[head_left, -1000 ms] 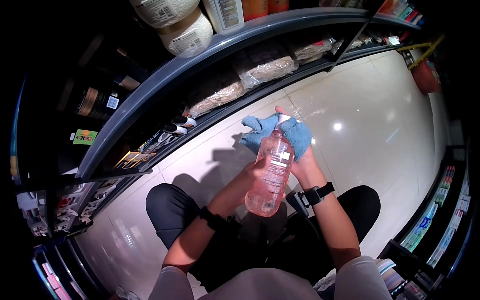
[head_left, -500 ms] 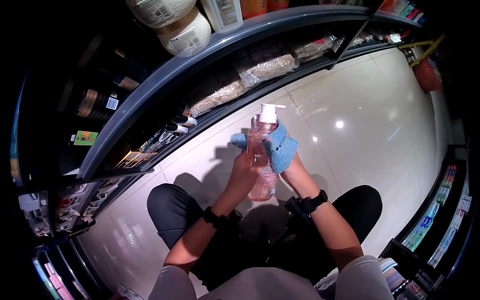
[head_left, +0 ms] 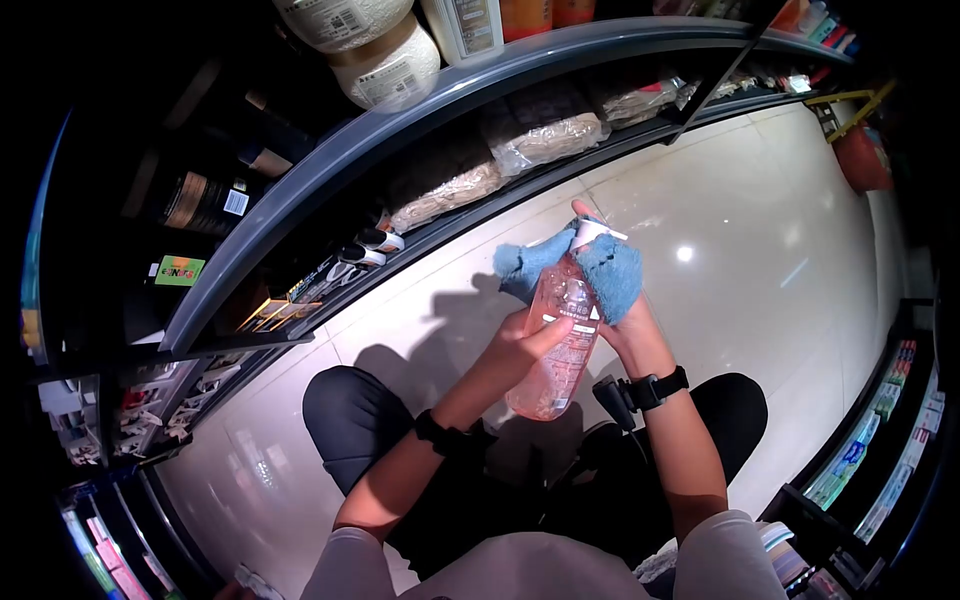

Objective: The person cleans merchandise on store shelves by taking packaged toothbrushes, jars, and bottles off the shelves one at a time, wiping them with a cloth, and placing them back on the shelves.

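Note:
A clear pink pump bottle [head_left: 562, 365] is held tilted in front of me, its top leaning away to the right. My left hand [head_left: 522, 350] grips the bottle's lower body, thumb across the front by the printed label. Around the neck and the white pump head [head_left: 594, 232] is bunched a fluffy blue cloth [head_left: 612, 278]. My right hand [head_left: 630, 325] holds this cloth from behind and the right side, with fingertips showing above the pump. Most of its fingers are hidden by the cloth.
A curved dark shelf [head_left: 400, 120] runs along the left and top, carrying white jars [head_left: 395, 70] and bagged goods [head_left: 550, 135]. Another shelf with boxed items [head_left: 845, 460] stands at the right. Below the bottle lies a glossy tiled floor [head_left: 740, 250], between my bent knees.
The bottle has tipped to the right at its top. My right hand has moved up with the cloth, which now wraps the neck and pump instead of the bottle's side.

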